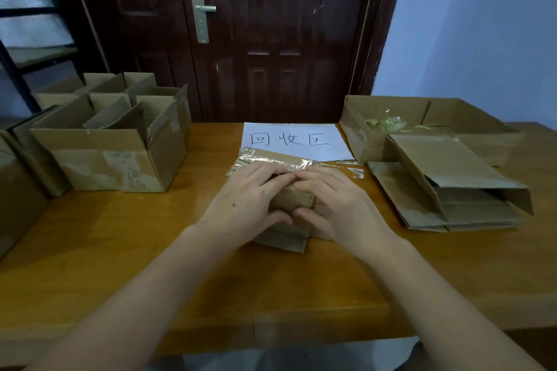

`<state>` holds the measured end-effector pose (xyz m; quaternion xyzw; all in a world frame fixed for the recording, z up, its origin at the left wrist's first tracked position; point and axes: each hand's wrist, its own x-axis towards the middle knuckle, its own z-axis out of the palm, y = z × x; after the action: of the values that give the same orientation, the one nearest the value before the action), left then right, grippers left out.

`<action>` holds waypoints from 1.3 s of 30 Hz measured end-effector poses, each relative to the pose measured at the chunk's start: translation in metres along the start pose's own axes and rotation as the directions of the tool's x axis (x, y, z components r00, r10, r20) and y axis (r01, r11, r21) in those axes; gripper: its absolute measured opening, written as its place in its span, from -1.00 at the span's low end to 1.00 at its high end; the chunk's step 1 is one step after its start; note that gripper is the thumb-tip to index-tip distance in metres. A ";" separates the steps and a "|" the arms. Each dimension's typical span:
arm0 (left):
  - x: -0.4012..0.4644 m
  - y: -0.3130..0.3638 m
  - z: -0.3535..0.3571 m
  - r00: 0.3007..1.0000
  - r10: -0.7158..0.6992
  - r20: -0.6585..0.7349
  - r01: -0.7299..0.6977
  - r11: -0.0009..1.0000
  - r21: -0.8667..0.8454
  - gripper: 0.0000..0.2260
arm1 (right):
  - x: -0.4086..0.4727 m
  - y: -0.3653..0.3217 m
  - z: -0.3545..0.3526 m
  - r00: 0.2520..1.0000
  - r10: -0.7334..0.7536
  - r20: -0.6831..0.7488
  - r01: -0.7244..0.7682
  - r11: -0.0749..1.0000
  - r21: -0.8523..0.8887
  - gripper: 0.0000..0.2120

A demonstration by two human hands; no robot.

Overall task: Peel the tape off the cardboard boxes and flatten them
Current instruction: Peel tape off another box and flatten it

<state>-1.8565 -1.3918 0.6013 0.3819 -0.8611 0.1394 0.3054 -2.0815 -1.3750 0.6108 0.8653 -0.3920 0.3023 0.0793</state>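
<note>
Head view. Left of frame: open brown cardboard boxes (114, 156), upright. Right: flattened brown cardboard stack (452, 190) before a wide open carton (407, 117). Centre top: white handwritten paper sheet (297, 140) on the orange-brown wooden table (120, 250). Centre: small brown cardboard box wrapped in shiny clear tape (271, 161); my left hand (250, 205) and right hand (340, 208) lie over it, fingers curled around it, hiding most of it.

Both hands on a taped cardboard box (291, 199) at table (120, 250) centre: left hand (247, 205) and right hand (340, 208) grip it, fingertips meeting on top.
</note>
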 end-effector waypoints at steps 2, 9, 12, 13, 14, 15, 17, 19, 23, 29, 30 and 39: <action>0.000 0.000 0.003 1.000 -0.017 -0.011 0.017 1.000 0.001 -0.39 | 0.000 0.001 0.003 0.999 -0.011 -0.042 0.009 0.999 -0.033 -0.65; 0.001 -0.003 0.006 0.999 -0.010 -0.032 0.009 1.000 -0.019 -0.41 | 0.001 0.004 0.017 0.960 -0.127 -0.250 0.103 0.989 -0.107 -0.73; 0.002 -0.004 0.007 0.999 -0.014 -0.039 0.013 1.000 -0.027 -0.41 | 0.001 0.002 0.018 0.964 -0.053 -0.259 0.033 0.996 -0.081 -0.69; 0.002 -0.004 0.007 0.999 -0.014 -0.045 0.012 1.000 -0.028 -0.41 | 0.002 0.000 0.017 0.969 -0.020 -0.246 0.003 0.998 -0.069 -0.67; 0.002 -0.004 0.007 0.999 -0.012 -0.052 0.010 0.999 -0.032 -0.41 | 0.003 0.000 0.015 0.974 0.000 -0.227 -0.014 0.998 -0.061 -0.67; 0.003 -0.005 0.007 0.998 -0.009 -0.059 0.007 0.999 -0.038 -0.41 | 0.003 0.000 0.013 0.978 0.000 -0.207 -0.011 0.999 -0.052 -0.67; 0.004 -0.005 0.007 0.998 -0.011 -0.069 0.007 0.998 -0.057 -0.42 | 0.003 0.001 0.009 0.987 -0.032 -0.160 0.026 0.999 -0.044 -0.69; 0.006 -0.007 0.007 0.997 -0.017 -0.073 0.012 0.997 -0.075 -0.43 | 0.001 0.001 0.005 0.993 -0.060 -0.105 0.052 0.995 -0.081 -0.66; 0.004 -0.006 0.008 0.997 -0.040 -0.069 0.035 0.997 -0.075 -0.45 | 0.007 -0.008 -0.004 0.997 0.039 -0.073 -0.047 0.993 -0.109 -0.62; 0.002 -0.009 0.007 0.997 -0.062 -0.041 0.058 0.995 -0.087 -0.47 | 0.016 -0.013 -0.007 0.943 0.302 -0.137 -0.291 0.952 0.094 -0.51; 0.003 -0.010 0.006 0.998 -0.061 -0.026 0.059 0.995 -0.078 -0.46 | 0.017 -0.014 -0.007 0.940 0.312 -0.140 -0.298 0.948 0.114 -0.50; -0.002 0.007 -0.001 0.976 -0.202 0.075 0.204 0.979 -0.013 -0.20 | 0.006 -0.005 -0.005 0.992 0.115 -0.041 -0.102 0.965 0.241 -0.74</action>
<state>-1.8596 -1.3855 0.6006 0.4694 -0.8296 0.0844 0.2903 -2.0767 -1.3736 0.6189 0.8371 -0.3972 0.3748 -0.0313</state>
